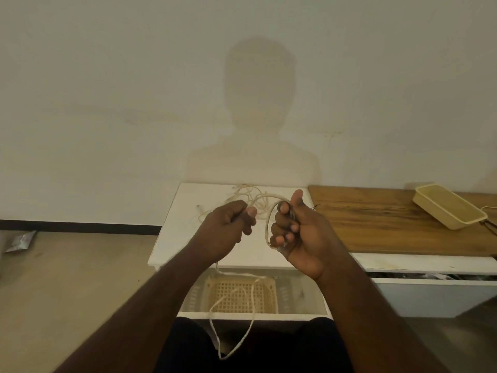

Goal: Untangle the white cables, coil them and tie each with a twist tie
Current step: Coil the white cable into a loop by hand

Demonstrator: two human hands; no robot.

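Both hands are raised at the centre of the frame: the right hand (298,232) has its fingers curled in a grip round a loop of white cable (269,224), thumb pointing up, and the left hand (228,224) pinches the same cable between thumb and curled fingers just to the left of it. Where the cable passes inside each fist is hidden, and something dark inside the right hand's grip is too blurred to name. From below the left hand the cable drops in a long slack loop (234,319) to the lower centre of the frame, hanging in front of the person's dark lap. Behind the hands, a loose tangle of white cables (247,197) lies on the white table (174,238) near its far edge, against the wall; its ends cannot be traced and part of it is covered by the hands. A small object on the table left of the tangle is too faint to make out. Under the table, at lower centre, sits a cream lattice basket (242,294), its sides partly cut off by the table's front edge and the arms. To the right, a wooden tabletop (363,219) butts against the white table, carrying a cream tray (449,208) tilted near the right edge of the frame. Bare floor (67,278) opens to the left, with a crumpled silver packet (20,240) at the far left.
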